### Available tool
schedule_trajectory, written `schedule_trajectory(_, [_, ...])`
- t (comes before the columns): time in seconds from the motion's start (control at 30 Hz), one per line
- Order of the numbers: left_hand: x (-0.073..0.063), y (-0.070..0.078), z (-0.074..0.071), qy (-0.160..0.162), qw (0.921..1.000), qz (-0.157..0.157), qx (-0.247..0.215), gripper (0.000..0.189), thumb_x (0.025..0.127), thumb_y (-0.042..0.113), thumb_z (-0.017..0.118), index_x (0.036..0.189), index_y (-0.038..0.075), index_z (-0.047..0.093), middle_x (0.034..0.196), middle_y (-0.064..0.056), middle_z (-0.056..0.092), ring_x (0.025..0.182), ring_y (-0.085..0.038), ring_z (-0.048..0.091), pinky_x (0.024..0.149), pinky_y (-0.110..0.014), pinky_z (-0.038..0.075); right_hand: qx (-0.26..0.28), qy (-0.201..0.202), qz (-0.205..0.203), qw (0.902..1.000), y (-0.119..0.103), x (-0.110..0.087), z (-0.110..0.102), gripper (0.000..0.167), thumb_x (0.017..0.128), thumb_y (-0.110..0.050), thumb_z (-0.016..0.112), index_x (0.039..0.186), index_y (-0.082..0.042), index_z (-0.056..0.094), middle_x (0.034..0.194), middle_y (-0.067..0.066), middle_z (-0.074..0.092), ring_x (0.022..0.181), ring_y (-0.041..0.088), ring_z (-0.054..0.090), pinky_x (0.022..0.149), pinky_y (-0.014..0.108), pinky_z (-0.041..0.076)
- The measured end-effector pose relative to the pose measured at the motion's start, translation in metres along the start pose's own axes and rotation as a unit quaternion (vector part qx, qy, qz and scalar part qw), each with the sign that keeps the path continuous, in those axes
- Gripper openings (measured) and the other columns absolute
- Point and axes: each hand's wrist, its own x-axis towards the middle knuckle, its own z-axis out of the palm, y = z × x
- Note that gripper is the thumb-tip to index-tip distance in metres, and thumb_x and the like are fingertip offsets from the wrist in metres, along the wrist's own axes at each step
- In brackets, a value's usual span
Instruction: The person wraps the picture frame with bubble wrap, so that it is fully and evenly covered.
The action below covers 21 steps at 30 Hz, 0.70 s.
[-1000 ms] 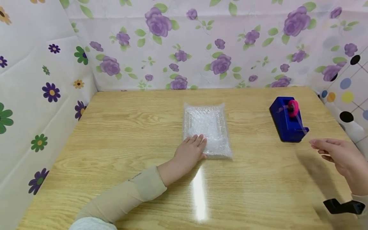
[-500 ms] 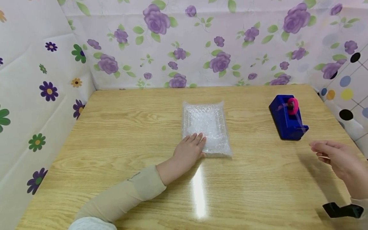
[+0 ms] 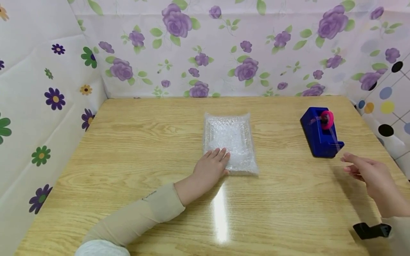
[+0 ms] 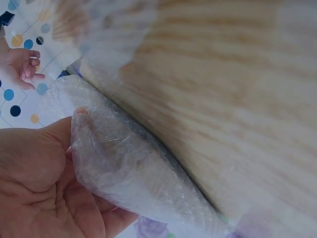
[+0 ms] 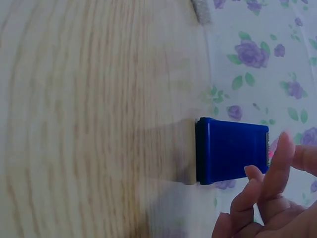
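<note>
A flat rectangular bundle in clear bubble wrap (image 3: 229,133) lies on the wooden table, in front of me. My left hand (image 3: 209,169) rests on its near left corner, fingers laid straight across the top. In the left wrist view the thumb (image 4: 62,130) is at the wrap's edge, and the other fingers are partly hidden by it. To the right stands a blue tape dispenser (image 3: 320,142) with a pink-cored roll of clear tape (image 3: 327,120). My right hand (image 3: 371,174) hovers just off its cutter end, fingers loosely bent; no held thing shows.
Flower-printed sheets (image 3: 198,49) hang behind and left of the wooden table (image 3: 144,142); a dotted sheet (image 3: 387,96) borders its right side. A black strap piece (image 3: 371,230) is on the right wrist. A light reflection crosses the tabletop.
The right hand has shifted slightly left, closer to the dispenser's cutter end, and its thumb and fingers have parted a little. The left hand and the bundle have stayed in place.
</note>
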Motion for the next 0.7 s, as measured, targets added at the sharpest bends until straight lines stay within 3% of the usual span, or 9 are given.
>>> schedule_trajectory(0.3, [-0.002, 0.001, -0.002, -0.004, 1.0, 0.002, 0.003, 0.055, 0.095, 0.042, 0.051, 0.14, 0.011, 0.048, 0.146, -0.006, 0.045, 0.134, -0.022, 0.043, 0.111, -0.036, 0.037, -0.052, 0.037, -0.018, 0.9978, -0.008, 0.003, 0.009, 0.022, 0.086, -0.058, 0.058, 0.078, -0.038, 0.065, 0.059, -0.009, 0.056, 0.055, 0.012, 0.059, 0.061, 0.02, 0.044])
schedule_trajectory(0.4, [-0.002, 0.001, -0.002, -0.003, 1.0, 0.003, 0.002, 0.054, 0.095, 0.041, 0.051, 0.14, 0.011, 0.048, 0.146, -0.006, 0.045, 0.134, -0.022, 0.043, 0.111, -0.036, 0.037, -0.04, 0.013, -0.021, 0.9989, -0.01, 0.006, 0.009, 0.02, 0.085, -0.055, 0.061, 0.083, -0.035, 0.067, 0.066, -0.014, 0.056, 0.058, 0.012, 0.062, 0.063, 0.02, 0.04])
schedule_trajectory(0.5, [-0.001, 0.0, 0.0, 0.0, 1.0, 0.003, 0.005, 0.055, 0.095, 0.042, 0.051, 0.14, 0.011, 0.048, 0.146, -0.006, 0.045, 0.134, -0.022, 0.043, 0.111, -0.036, 0.037, 0.023, -0.01, -0.03, 0.9992, -0.012, 0.009, 0.008, 0.014, 0.085, -0.042, 0.068, 0.086, -0.029, 0.07, 0.077, -0.021, 0.059, 0.058, 0.012, 0.064, 0.059, 0.019, 0.044])
schedule_trajectory(0.6, [-0.001, 0.0, 0.001, 0.002, 1.0, 0.003, 0.008, 0.055, 0.095, 0.042, 0.051, 0.14, 0.011, 0.048, 0.146, -0.005, 0.045, 0.134, -0.022, 0.043, 0.111, -0.036, 0.037, 0.053, -0.018, -0.035, 0.9978, -0.014, 0.011, 0.009, 0.012, 0.085, -0.038, 0.07, 0.087, -0.026, 0.071, 0.083, -0.026, 0.059, 0.058, 0.012, 0.064, 0.059, 0.02, 0.047])
schedule_trajectory(0.7, [-0.001, -0.001, 0.001, 0.001, 1.0, 0.002, 0.006, 0.055, 0.095, 0.042, 0.051, 0.14, 0.011, 0.048, 0.146, -0.006, 0.045, 0.134, -0.022, 0.043, 0.111, -0.036, 0.037, 0.035, -0.016, -0.035, 0.9987, -0.015, 0.013, 0.011, 0.015, 0.086, -0.044, 0.066, 0.087, -0.03, 0.07, 0.083, -0.029, 0.056, 0.059, 0.01, 0.065, 0.058, 0.02, 0.044])
